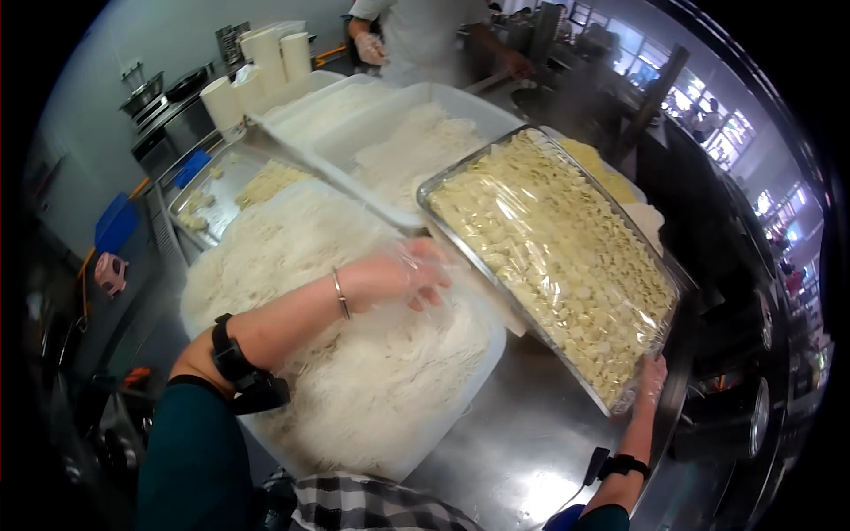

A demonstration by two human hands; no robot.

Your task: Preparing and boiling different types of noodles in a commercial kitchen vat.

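Note:
My left hand (pixel 412 273), in a clear plastic glove, hovers over a large white bin (pixel 490 354) heaped with white flour-like powder (pixel 390 372). Its fingers are partly bent and apart, with nothing seen in them. To the right, a metal tray (pixel 553 332) lies at a slant, filled with pale yellow-green chopped pieces (pixel 558 257) under glossy clear plastic wrap. At the tray's near right corner my right hand (pixel 653 379), also gloved, grips the edge; the tray partly hides its fingers. The left hand is close to the tray's left edge but apart from it.
Behind stand two more white bins (pixel 390 190) of powder. A metal tray (pixel 212 232) with yellowish pieces is at the far left, near white paper cups (pixel 221 102). Across the table works another person (pixel 425 40). Yellow food (pixel 593 164) shows behind the wrapped tray.

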